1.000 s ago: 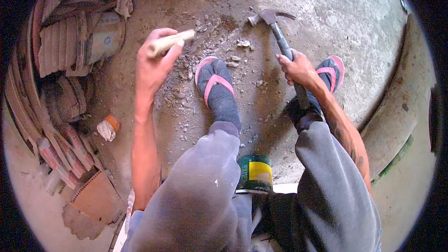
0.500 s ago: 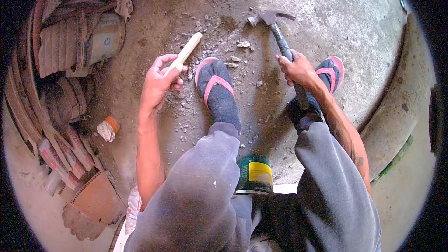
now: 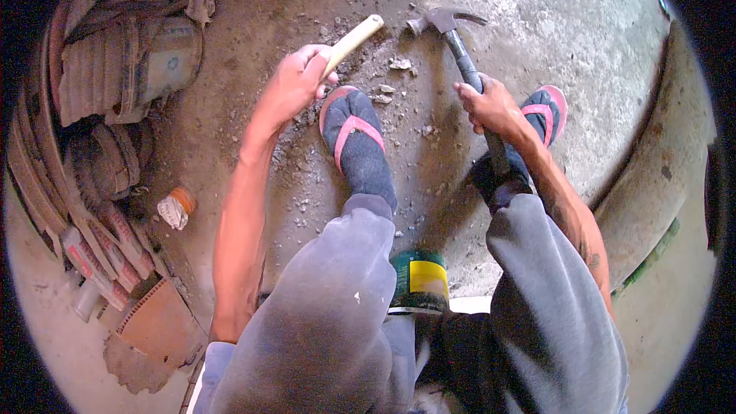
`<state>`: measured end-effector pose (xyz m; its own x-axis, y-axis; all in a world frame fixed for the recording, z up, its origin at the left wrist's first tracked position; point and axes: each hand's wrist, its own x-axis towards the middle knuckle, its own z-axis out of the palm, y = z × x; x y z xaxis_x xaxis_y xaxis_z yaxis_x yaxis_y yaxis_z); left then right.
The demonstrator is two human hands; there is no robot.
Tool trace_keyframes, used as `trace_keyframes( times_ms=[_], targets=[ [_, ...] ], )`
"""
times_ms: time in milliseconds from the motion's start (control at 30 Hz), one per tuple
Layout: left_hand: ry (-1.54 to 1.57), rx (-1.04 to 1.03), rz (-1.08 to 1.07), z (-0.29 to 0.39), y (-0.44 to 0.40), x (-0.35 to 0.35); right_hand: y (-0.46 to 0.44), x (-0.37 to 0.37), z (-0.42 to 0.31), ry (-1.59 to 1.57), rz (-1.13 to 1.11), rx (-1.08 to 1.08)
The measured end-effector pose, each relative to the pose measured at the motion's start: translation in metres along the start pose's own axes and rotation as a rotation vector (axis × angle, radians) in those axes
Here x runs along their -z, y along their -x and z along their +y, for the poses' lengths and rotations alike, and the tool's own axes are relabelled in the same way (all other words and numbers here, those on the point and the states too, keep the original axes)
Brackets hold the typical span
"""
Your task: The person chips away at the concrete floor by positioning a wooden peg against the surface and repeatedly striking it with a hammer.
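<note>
My left hand (image 3: 297, 86) is closed around a short pale stick (image 3: 354, 41), which points up and to the right over the dusty floor. My right hand (image 3: 491, 107) grips the dark handle of a claw hammer (image 3: 464, 61). The hammer's head is at the top, away from me, and its handle runs back to my right ankle. Between the hands, my left foot in a dark sock and pink sandal (image 3: 357, 129) rests on the floor. Grey rubble (image 3: 399, 64) lies scattered beyond and beside that foot.
A green can with a yellow label (image 3: 427, 281) stands between my legs. Stacked sacks and worn pieces (image 3: 115, 69) lie at the left, with an orange and white crumpled item (image 3: 177, 208) beside them. A large curved grey object (image 3: 652, 161) is at the right.
The stick has swung round in my left hand from a low tilt to pointing up and right, and that hand has moved forward and right. My right hand still grips the hammer.
</note>
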<state>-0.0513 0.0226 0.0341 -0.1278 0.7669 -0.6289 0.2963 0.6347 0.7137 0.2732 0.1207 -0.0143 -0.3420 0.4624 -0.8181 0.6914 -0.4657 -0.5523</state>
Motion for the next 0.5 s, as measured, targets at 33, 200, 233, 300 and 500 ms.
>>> trace_keyframes(
  times_ms=[33,200,233,300,500],
  targets=[
    [-0.001,0.0,-0.011,-0.005,-0.007,0.0,0.001,-0.001,-0.001,0.002,-0.002,-0.011],
    [-0.112,-0.03,0.082,-0.008,-0.014,0.001,0.015,-0.001,-0.019,0.045,0.038,0.003],
    [-0.133,-0.04,0.091,-0.007,-0.014,0.001,0.017,0.003,-0.022,0.091,0.048,0.042],
    [-0.175,-0.057,0.104,-0.006,-0.012,-0.002,0.02,0.012,-0.026,0.182,0.068,0.113],
    [-0.228,-0.033,0.043,-0.007,-0.023,0.014,0.043,0.035,-0.08,0.219,0.165,0.353]
  ],
)
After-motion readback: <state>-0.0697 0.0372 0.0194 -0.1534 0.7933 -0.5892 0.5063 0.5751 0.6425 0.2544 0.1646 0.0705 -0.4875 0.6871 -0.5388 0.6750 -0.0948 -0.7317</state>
